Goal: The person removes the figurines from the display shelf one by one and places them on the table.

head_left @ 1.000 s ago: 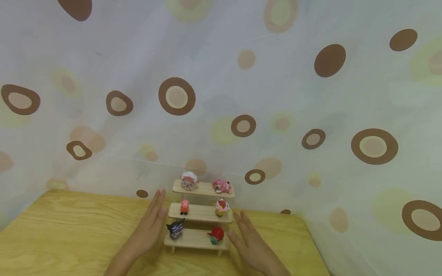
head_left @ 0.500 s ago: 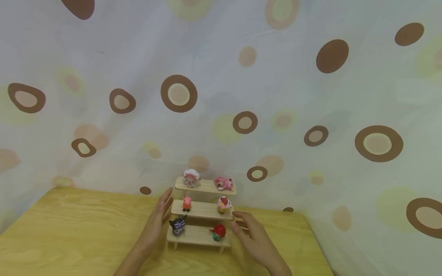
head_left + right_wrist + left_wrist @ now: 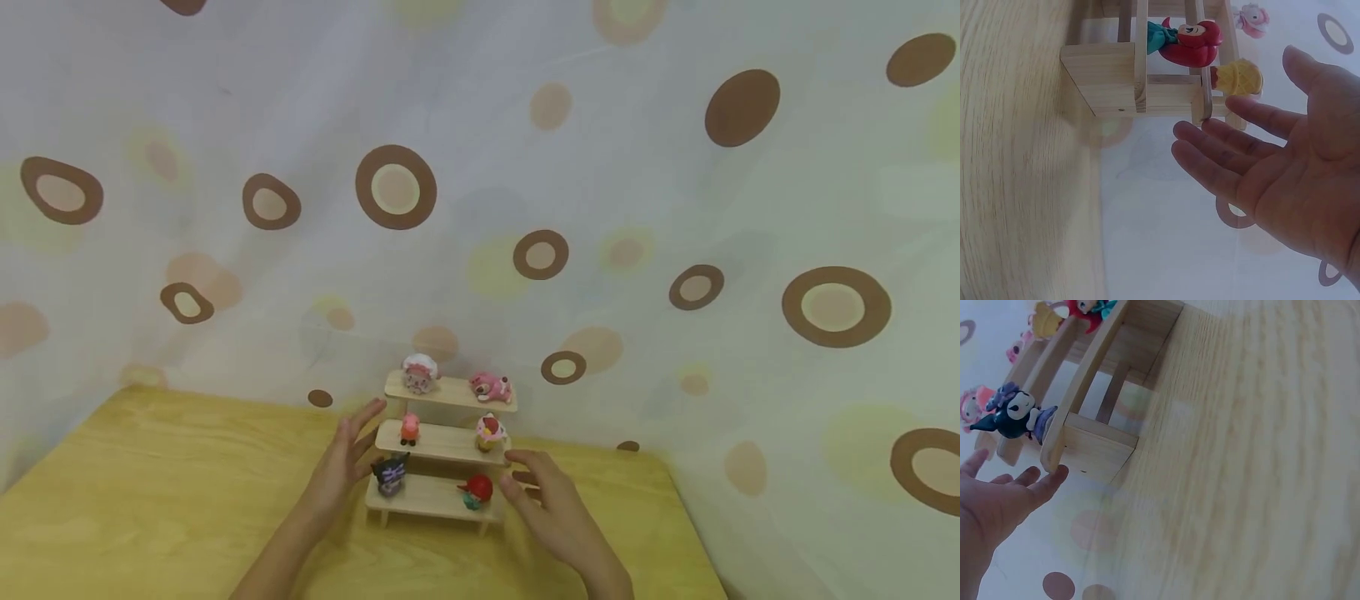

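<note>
A small three-tier wooden shelf stands on the table. Figurines sit in pairs on its tiers: a white-capped figure and a pink animal lying down on top, a pig figure and an ice cream cone figure in the middle. Below are a dark-hooded figure and a red-haired mermaid figure. At the shelf's left end, my left hand has its fingertips right at the tier edges. My right hand, fingers spread, reaches to the right end, fingertips by the middle tier.
The wood-grain table extends to both sides of the shelf. Behind it hangs a pale wall covering with brown and beige ovals, close behind the top tier.
Both hands, earlier straight-fingered beside the shelf, have spread and slightly bent their fingers, bringing fingertips in toward its ends. The whole scene sits higher in the head view. The figurines keep their places.
</note>
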`<state>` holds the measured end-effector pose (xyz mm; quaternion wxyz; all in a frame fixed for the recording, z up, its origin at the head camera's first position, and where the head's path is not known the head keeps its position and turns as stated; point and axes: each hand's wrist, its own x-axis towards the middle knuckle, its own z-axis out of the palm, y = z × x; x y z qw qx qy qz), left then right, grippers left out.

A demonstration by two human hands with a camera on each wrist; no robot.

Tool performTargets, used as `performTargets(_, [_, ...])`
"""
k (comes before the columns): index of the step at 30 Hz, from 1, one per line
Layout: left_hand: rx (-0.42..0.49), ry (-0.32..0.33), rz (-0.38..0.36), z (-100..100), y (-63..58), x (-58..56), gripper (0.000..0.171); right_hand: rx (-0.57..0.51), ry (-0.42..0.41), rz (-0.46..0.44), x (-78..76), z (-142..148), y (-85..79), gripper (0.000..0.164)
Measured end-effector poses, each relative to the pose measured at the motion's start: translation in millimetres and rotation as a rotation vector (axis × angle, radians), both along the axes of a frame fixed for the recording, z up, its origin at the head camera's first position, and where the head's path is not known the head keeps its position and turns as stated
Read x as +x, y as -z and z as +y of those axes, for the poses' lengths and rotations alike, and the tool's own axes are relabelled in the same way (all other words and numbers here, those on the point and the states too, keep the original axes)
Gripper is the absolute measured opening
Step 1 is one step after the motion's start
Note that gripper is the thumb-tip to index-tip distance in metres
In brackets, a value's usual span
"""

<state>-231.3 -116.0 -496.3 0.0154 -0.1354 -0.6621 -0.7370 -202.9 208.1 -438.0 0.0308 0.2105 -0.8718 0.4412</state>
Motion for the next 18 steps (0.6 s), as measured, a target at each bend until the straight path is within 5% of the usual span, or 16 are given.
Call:
performTargets(10, [-0.039,0.003,-0.034,-1.7,0.3,1.5,0.077,0.041,0.047,-0.060,1.2,-5.1,-4.1,0.040])
performTargets(18, [-0.075,0.001,-0.064,-0.2,-3.2,1.1,0.055,0.011,0.017,-0.080,2.7,-10.0,-5.2,0.035])
